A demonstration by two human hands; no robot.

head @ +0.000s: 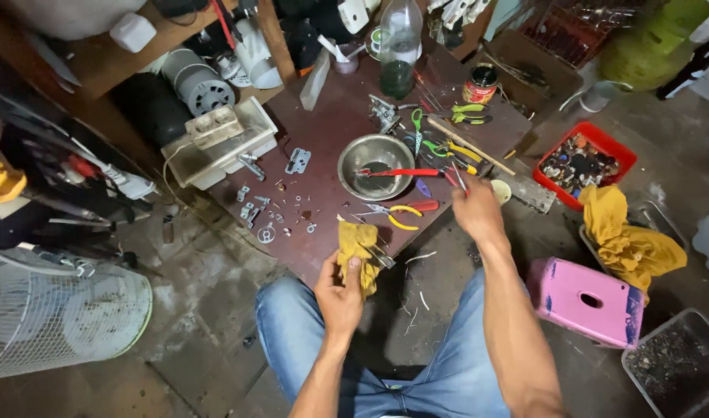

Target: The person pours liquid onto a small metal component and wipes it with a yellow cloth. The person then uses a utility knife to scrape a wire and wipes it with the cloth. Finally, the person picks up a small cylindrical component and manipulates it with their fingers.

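From the head view, the left hand [340,292] grips a yellow rag [357,249] around a metal part at the near tabletop [331,131] edge. The right hand [476,210] pinches a thin tool [457,176]; it could slip, scattering nearby screws [281,213].

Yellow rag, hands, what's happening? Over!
Left hand grips yellow rag around a metal piece. Right hand pinches a thin tool beside steel bowl. Pliers lie between them.

Dim, even overhead light; wide-angle bending at edges, slight motion blur.
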